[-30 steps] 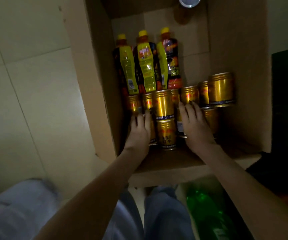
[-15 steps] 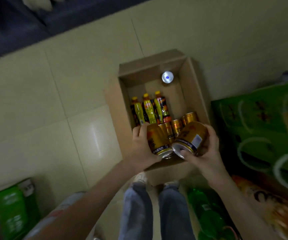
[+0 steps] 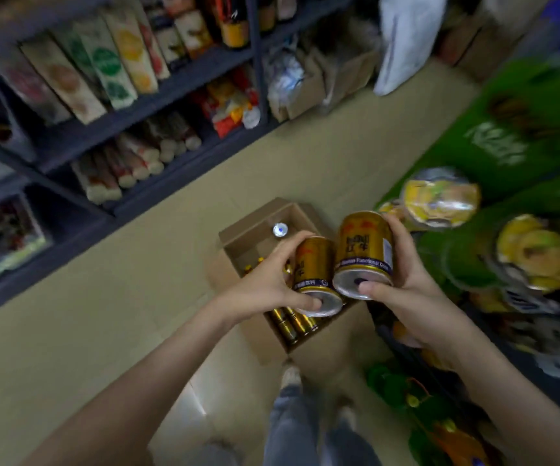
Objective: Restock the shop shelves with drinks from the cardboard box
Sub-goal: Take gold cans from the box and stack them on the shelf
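The dark shelves (image 3: 80,142) run along the left, stocked with cartons and bottles too blurred to read. On the tiled floor (image 3: 130,284) in front of them stands the open cardboard box (image 3: 245,235), between the foot of the shelves and the stacked goods at the right. My left hand (image 3: 265,285) is above the box and grips the left can (image 3: 312,267). My fingers (image 3: 290,245) curl over its side and my thumb lies on the silver base facing me. The right can (image 3: 362,250) is close against it and tilted the same way. My right hand (image 3: 409,284) holds it with the thumb across the base and the fingers round the far side. Below both, more gold cans (image 3: 292,322) lie at the near end of the box, and a white-capped bottle (image 3: 280,229) stands by its far wall. At the right edge are blurred green drink packs (image 3: 520,129).
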